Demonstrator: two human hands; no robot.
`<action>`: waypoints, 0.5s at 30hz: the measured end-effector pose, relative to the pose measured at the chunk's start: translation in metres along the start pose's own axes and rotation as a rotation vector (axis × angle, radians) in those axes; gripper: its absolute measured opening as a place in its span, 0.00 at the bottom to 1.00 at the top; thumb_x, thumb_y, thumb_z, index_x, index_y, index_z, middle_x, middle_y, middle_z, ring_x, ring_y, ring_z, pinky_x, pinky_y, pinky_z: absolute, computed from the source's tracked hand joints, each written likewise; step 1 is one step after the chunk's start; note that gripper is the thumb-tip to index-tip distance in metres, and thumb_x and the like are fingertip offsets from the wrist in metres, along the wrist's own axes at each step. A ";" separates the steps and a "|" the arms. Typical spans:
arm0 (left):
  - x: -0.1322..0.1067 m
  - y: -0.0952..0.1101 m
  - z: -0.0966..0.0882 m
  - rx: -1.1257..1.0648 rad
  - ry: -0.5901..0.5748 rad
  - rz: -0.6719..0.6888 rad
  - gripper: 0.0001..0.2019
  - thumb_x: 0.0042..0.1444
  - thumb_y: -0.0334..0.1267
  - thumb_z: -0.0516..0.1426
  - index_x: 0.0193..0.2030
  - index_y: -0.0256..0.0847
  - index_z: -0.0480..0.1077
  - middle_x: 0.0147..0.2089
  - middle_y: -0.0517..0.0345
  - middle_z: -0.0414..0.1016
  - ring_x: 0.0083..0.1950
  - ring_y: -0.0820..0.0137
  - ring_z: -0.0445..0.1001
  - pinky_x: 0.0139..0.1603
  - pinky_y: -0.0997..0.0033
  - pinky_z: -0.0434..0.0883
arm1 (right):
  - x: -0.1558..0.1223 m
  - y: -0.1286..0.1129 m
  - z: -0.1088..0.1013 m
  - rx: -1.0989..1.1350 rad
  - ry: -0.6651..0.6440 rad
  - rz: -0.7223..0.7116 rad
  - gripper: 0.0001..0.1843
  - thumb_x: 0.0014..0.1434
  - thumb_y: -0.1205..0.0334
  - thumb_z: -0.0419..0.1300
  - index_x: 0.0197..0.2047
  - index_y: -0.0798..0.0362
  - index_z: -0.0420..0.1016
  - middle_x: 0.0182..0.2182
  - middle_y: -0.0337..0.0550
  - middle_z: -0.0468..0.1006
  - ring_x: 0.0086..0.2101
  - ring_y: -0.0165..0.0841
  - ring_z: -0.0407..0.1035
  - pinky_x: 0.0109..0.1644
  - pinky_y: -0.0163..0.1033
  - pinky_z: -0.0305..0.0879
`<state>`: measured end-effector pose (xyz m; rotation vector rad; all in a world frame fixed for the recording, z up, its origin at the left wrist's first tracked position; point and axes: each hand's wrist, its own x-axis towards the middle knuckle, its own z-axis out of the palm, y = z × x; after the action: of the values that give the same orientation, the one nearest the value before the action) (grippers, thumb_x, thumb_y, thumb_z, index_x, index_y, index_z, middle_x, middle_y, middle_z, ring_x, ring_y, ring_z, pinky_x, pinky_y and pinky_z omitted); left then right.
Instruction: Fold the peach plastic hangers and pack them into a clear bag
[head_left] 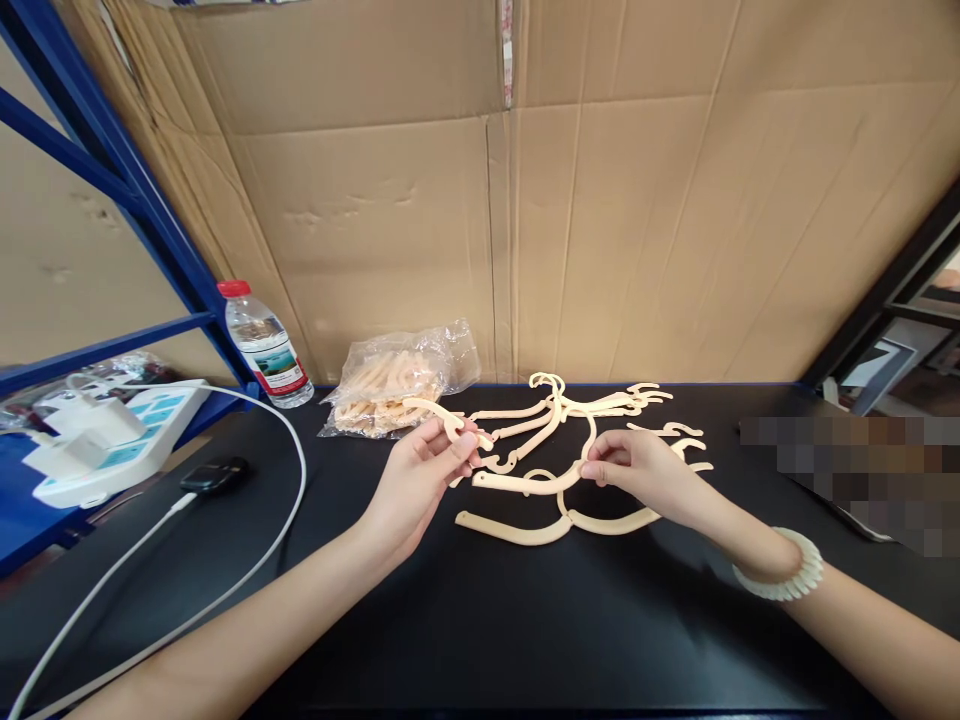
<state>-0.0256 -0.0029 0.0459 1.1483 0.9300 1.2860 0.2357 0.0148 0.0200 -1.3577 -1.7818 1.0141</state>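
Hanger piece (433, 407), pale and hooked, is up in the left hand (424, 465), just in front of the bag (390, 385) of similar parts and slightly right of it. Left grip: thumb and fingers pinched on the piece, one end sticking out toward the bag. Right hand (645, 465) sits well right of the bag and nearer the person. Right grip: thumb and fingertips clamped on a hanger arm (525, 485) at the end where a hook rises; its other end points back toward the bag side. Hard to say from where I stand whether that arm rests on the black bench (450, 620) or is lifted a bit.

Nearest the person, right and front of the bag: two-armed hanger (514, 531), arms spread, lying on the bench. More hangers (525, 422), overlapping, just right of the bag. Loose hooked parts (679, 430) far right of the bag, beyond the right hand. Bag itself: clear plastic, crumpled, on the bench.

Left of the bag: water bottle (270, 345), red cap, label facing out. Further left and nearer the person: white power strip (161, 435) with plugs in, plus a black device (215, 475) on a white cable (304, 470). Behind the bag: cardboard (360, 200). Blue frame (169, 255) left of the bag. Pale beaded bracelet (799, 565) on the right wrist.
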 end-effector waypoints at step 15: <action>-0.002 0.005 -0.002 -0.108 -0.296 -0.045 0.06 0.58 0.37 0.60 0.35 0.41 0.65 0.47 0.55 0.70 0.47 0.66 0.69 0.40 0.67 0.72 | -0.008 -0.018 -0.007 0.169 0.338 -0.368 0.12 0.57 0.50 0.62 0.33 0.49 0.71 0.34 0.43 0.75 0.34 0.35 0.71 0.41 0.42 0.71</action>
<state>-0.0290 -0.0052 0.0503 1.1871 0.6570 1.0806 0.2348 0.0057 0.0389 -0.9819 -1.5745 0.6725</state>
